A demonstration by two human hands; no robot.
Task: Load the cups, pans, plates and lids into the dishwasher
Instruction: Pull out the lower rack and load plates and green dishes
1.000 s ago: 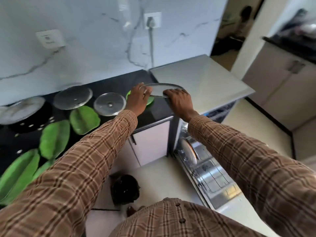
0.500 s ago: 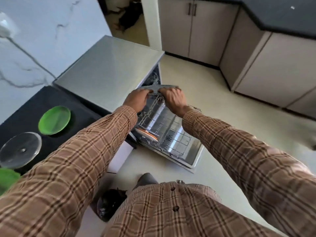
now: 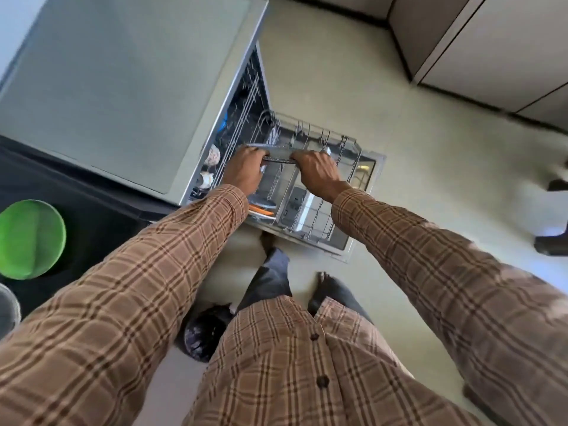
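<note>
Both hands hold a round glass lid (image 3: 278, 152) with a metal rim, seen almost edge-on, above the pulled-out lower rack (image 3: 316, 216) of the dishwasher (image 3: 123, 81). My left hand (image 3: 246, 170) grips the lid's left edge and my right hand (image 3: 316, 172) grips its right edge. In the rack below my left hand lies a dish with an orange rim (image 3: 261, 209). Patterned cups (image 3: 212, 156) sit in the upper rack just inside the machine.
A green plate (image 3: 30, 238) lies on the black counter (image 3: 101, 210) at the left, with the edge of another glass lid (image 3: 7, 309) below it. The open dishwasher door (image 3: 367, 167) lies over the floor. A dark bag (image 3: 204, 332) sits by my feet. Cabinets (image 3: 491, 47) stand at the upper right.
I lifted the lid from the counter, carried it right and lowered it over the lower rack. My view swung from the counter down to the open dishwasher.
</note>
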